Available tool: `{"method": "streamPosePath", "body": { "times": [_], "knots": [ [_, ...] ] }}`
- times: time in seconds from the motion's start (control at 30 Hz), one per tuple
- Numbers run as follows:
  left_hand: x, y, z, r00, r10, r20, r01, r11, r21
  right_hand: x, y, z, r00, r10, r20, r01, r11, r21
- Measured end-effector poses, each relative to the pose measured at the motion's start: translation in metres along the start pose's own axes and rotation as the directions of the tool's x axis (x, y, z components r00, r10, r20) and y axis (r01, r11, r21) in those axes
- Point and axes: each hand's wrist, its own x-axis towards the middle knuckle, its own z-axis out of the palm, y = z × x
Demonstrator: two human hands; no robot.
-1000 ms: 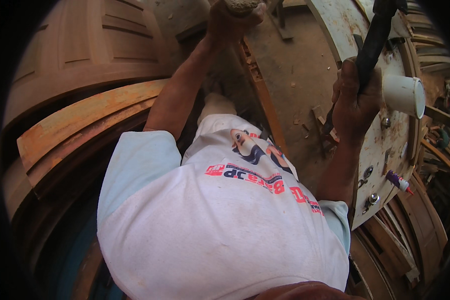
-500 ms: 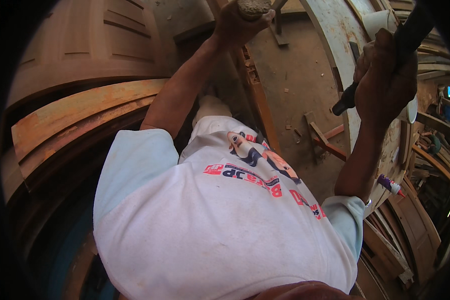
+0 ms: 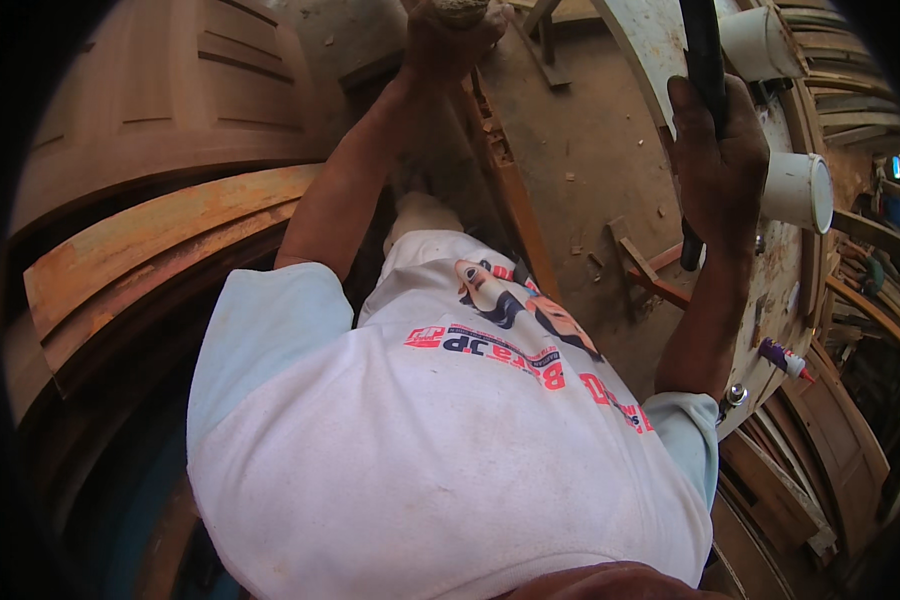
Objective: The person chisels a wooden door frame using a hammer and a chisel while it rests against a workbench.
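At the top of the view my left hand [image 3: 445,48] is closed around a wooden tool handle [image 3: 460,10] with a round, worn butt end. Its lower part is hidden by the hand. Just below and beside that hand lies a long timber [image 3: 515,195] with notches cut along it. My right hand [image 3: 722,170] is raised on the right, wrapped round a long black tool [image 3: 704,45]. One end of the tool shows beneath the fist and the other runs out of the picture, so its head cannot be made out.
A pale bench [image 3: 770,265] on the right carries a white tub [image 3: 795,190], a white bucket [image 3: 755,45] and a purple-and-white bottle [image 3: 785,357]. Panelled doors [image 3: 160,90] and stacked boards [image 3: 160,215] stand left. Wood chips and a small wooden frame [image 3: 650,270] lie on the floor.
My right hand has swung left, and the black tool has turned from slanting to nearly upright in the picture. My left hand has shifted slightly left and up. The white tub is now uncovered.
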Motion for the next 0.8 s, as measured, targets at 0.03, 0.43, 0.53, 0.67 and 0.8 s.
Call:
{"method": "streamPosePath", "body": {
  "times": [0.03, 0.43, 0.53, 0.67, 0.8],
  "knots": [
    [0.002, -0.005, 0.0, 0.999, -0.037, -0.027, 0.036, 0.998, -0.054, -0.001, 0.003, -0.001, 1.0, 0.004, -0.016, -0.004, 1.0, 0.025],
    [-0.015, 0.033, 0.027, 0.992, -0.031, -0.125, -0.013, 0.942, -0.335, -0.052, 0.039, 0.015, 0.981, 0.185, 0.056, -0.19, 0.974, 0.121],
    [-0.015, 0.023, 0.028, 0.986, 0.015, -0.168, -0.089, 0.896, -0.436, -0.066, 0.057, 0.024, 0.962, 0.261, 0.082, -0.272, 0.947, 0.17],
    [-0.02, 0.029, 0.024, 0.983, 0.158, -0.095, -0.181, 0.93, -0.319, -0.083, 0.078, 0.032, 0.945, 0.315, 0.088, -0.327, 0.914, 0.239],
    [-0.053, 0.045, 0.029, 0.957, 0.275, -0.093, -0.277, 0.961, -0.006, -0.094, 0.085, 0.03, 0.914, 0.394, 0.093, -0.405, 0.889, 0.216]
  ]
}}
